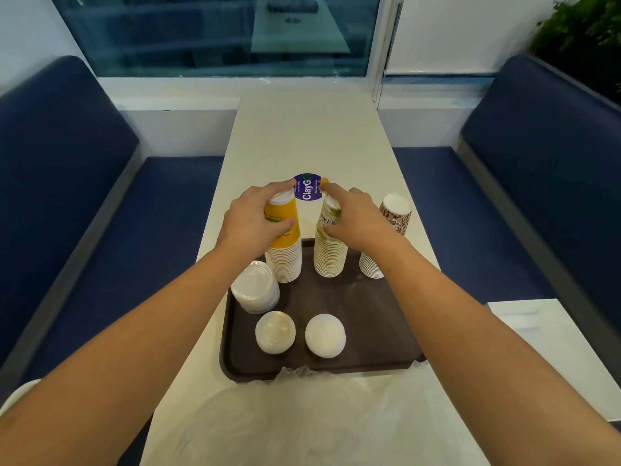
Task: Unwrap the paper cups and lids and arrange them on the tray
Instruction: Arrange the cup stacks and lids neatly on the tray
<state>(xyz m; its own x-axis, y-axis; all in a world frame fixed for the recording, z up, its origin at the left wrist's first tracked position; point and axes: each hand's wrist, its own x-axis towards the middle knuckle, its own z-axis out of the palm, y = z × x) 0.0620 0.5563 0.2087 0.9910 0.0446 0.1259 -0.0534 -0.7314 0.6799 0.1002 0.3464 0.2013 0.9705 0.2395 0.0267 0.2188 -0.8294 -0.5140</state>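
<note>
A dark brown tray (369,317) lies on the white table. At its far edge stand three upside-down stacks of paper cups: a yellow stack (285,257), a green-and-white stack (331,257) and a brown patterned stack (393,223). My left hand (255,220) grips the top of the yellow stack. My right hand (356,220) grips the top of the green-and-white stack. Three stacks of white lids sit nearer me on the tray: a leaning one (255,287) at the left, one (275,332) in front of it and one (325,336) at the middle.
Clear plastic wrapping (319,415) lies crumpled on the table (309,136) at the tray's near edge. A purple round sticker (307,188) is on the table beyond the cups. Blue benches (67,183) flank the table. Another white table (554,338) stands at the right.
</note>
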